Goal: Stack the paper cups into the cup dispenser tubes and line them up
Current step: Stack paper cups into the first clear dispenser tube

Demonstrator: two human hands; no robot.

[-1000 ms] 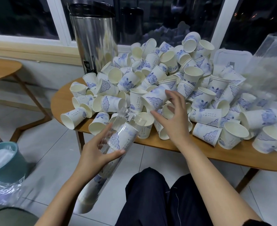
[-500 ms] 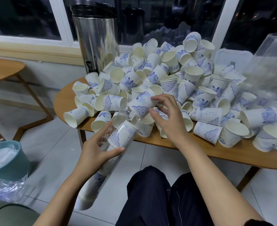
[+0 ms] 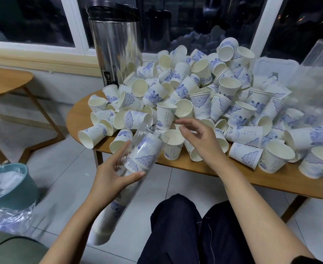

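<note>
Head view. The left grip (image 3: 109, 180) is wrapped round the clear tube (image 3: 147, 140), thumb on the near side and fingers on the far side, a little below its open end. The tube is held at a slant, its mouth raised to the near edge of the surface (image 3: 233, 174) and its closed end (image 3: 101, 235) down by the floor. That tilt probably lets each cup slide down by its own weight while the mouth stays within reach of the supply. Inside, a nested stack of cups (image 3: 143, 159) reaches almost to the mouth, so this tube looks nearly full.

The right grip (image 3: 200, 141) hovers just right of the mouth, above an upright cup (image 3: 173, 144). Its fingers are loosely spread and pinch nothing, and it seems placed to pick the next cup.

The loose cups (image 3: 200, 86) lie in a heap across the middle and far side of the surface, most on their sides with rims pointing every way. Each will likely need turning before it nests. By far the greater part is unsorted, so the task looks early.

A steel urn (image 3: 117, 50) stands at the far left of the surface by the window, and crumpled clear plastic (image 3: 313, 77) rises at the far right. A teal bin (image 3: 10, 185) sits on the floor at the near left.
</note>
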